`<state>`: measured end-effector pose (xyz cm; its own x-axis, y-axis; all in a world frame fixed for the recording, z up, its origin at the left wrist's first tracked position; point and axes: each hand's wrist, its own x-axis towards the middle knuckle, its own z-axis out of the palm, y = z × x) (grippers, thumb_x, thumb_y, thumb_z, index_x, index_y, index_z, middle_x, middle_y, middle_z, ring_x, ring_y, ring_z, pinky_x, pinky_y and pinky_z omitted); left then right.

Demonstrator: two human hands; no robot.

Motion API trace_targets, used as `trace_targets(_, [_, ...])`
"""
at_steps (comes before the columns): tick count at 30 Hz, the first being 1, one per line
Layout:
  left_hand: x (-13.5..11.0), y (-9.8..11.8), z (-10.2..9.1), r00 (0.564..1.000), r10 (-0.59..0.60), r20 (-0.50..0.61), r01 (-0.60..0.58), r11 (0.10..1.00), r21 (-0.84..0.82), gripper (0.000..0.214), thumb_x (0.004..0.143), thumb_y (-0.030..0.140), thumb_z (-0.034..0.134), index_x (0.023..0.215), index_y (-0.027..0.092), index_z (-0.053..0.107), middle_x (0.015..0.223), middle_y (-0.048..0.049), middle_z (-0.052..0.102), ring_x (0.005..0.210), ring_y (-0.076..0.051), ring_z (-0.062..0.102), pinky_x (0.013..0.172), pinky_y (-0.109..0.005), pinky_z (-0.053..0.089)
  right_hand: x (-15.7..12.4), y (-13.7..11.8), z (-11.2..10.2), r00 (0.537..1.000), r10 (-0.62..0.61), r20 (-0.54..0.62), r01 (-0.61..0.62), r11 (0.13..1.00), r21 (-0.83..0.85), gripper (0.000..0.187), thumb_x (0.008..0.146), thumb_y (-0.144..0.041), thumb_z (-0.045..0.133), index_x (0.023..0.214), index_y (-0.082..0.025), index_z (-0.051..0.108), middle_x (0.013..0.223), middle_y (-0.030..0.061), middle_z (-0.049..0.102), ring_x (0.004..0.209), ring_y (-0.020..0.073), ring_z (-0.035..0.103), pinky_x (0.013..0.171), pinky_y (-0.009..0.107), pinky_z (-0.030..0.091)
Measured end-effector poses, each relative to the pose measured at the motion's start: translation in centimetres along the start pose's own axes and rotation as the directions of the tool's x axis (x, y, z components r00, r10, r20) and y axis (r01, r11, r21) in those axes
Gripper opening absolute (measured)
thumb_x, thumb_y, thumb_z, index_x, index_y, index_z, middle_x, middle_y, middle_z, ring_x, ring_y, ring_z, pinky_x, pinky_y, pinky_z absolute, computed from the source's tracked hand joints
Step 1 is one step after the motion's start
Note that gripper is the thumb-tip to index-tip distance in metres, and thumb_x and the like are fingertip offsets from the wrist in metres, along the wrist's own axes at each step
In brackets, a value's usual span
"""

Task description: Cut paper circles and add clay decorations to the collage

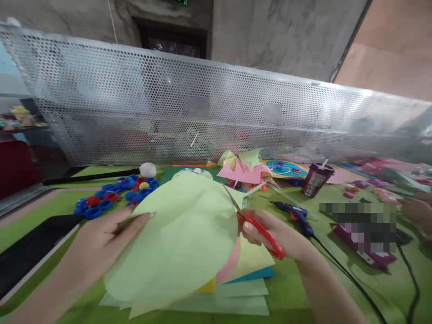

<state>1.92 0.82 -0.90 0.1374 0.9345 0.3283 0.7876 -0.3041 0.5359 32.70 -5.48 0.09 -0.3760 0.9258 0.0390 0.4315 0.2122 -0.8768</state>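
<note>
Scissors (261, 230) with red handles are held in our right hand (276, 225), its fingers closed round them; we find the blades at the right edge of a pale green paper sheet (182, 234). Our left hand (108, 231) pinches the sheet's left edge between thumb and fingers. We record the sheet above a stack of coloured paper (251, 303) on the green table (286, 288). Right of it lies a blue glue gun (299, 217); beyond stands a purple cup (315, 182).
</note>
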Motion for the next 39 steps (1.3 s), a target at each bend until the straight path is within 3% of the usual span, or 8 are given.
trace_targets(4, [-0.23,0.14,-0.17,0.998,0.058,0.013,-0.059,0.993,0.105,0.041,0.071,0.061,0.042,0.057,0.024,0.052,0.049,0.003,0.052,0.048,-0.018,0.052,0.048,-0.025,0.036,0.0,-0.3,-0.06,1.0,-0.01,0.011,0.011,0.998,-0.062,0.05,0.082,-0.066,0.039,0.065,-0.019,0.035,0.062,-0.0046,0.033,0.055,0.009,0.029,0.05,0.025,0.026])
trace_targets(9, [-0.24,0.55,-0.32,0.998,0.056,0.003,-0.056,0.992,0.117,0.043,0.072,0.061,0.041,0.056,0.023,0.053,0.049,0.0028,0.051,0.048,-0.017,0.052,0.046,-0.023,0.036,-0.01,0.0,-0.07,0.999,0.029,-0.017,-0.029,1.0,-0.012,0.048,0.081,-0.065,0.042,0.067,-0.019,0.039,0.056,-0.006,0.033,0.049,0.0078,0.029,0.045,0.024,0.023])
trace_targets(16, [-0.11,0.0,-0.09,0.978,0.207,0.024,-0.208,0.965,0.157,0.045,0.076,0.06,0.039,0.054,0.022,0.047,0.047,0.005,0.045,0.043,-0.013,0.046,0.045,-0.021,0.033,0.16,-0.29,-0.07,0.998,-0.023,0.056,0.027,0.997,-0.066,0.045,0.082,-0.061,0.044,0.066,-0.02,0.034,0.065,-0.0039,0.029,0.057,0.0102,0.027,0.05,0.025,0.026])
trace_targets(22, [-0.05,-0.05,-0.3,0.973,0.228,0.042,-0.232,0.958,0.168,0.043,0.077,0.057,0.041,0.052,0.022,0.04,0.045,0.0059,0.041,0.041,-0.011,0.043,0.044,-0.02,0.03,0.08,-0.26,-0.19,1.0,0.018,0.011,-0.017,0.997,-0.073,0.047,0.079,-0.063,0.047,0.067,-0.019,0.04,0.059,-0.0048,0.032,0.051,0.008,0.028,0.044,0.022,0.023])
trace_targets(27, [-0.23,0.47,-0.35,0.964,0.257,0.07,-0.265,0.952,0.153,0.044,0.077,0.058,0.04,0.051,0.022,0.038,0.045,0.0064,0.039,0.043,-0.011,0.043,0.046,-0.02,0.031,0.26,-0.66,-0.03,0.998,-0.054,0.034,0.058,0.989,-0.138,0.043,0.08,-0.061,0.049,0.069,-0.019,0.044,0.063,-0.0032,0.036,0.057,0.0103,0.033,0.05,0.024,0.03])
trace_targets(34, [-0.31,0.16,-0.83,0.961,0.261,0.093,-0.274,0.947,0.166,0.043,0.079,0.054,0.044,0.051,0.022,0.037,0.046,0.0073,0.037,0.043,-0.01,0.04,0.045,-0.019,0.03,0.27,-0.31,-0.01,0.996,0.059,0.065,-0.049,0.987,-0.156,0.05,0.078,-0.067,0.043,0.069,-0.018,0.043,0.063,-0.0028,0.034,0.054,0.0094,0.029,0.045,0.023,0.024])
trace_targets(39, [-0.43,0.37,-0.85,0.955,0.273,0.118,-0.289,0.946,0.144,0.041,0.079,0.052,0.045,0.051,0.022,0.04,0.046,0.0071,0.04,0.043,-0.01,0.039,0.046,-0.02,0.03,0.21,-0.42,0.18,0.996,-0.066,0.06,0.077,0.978,-0.195,0.044,0.083,-0.061,0.042,0.07,-0.019,0.044,0.065,-0.0018,0.037,0.058,0.0113,0.032,0.05,0.025,0.03])
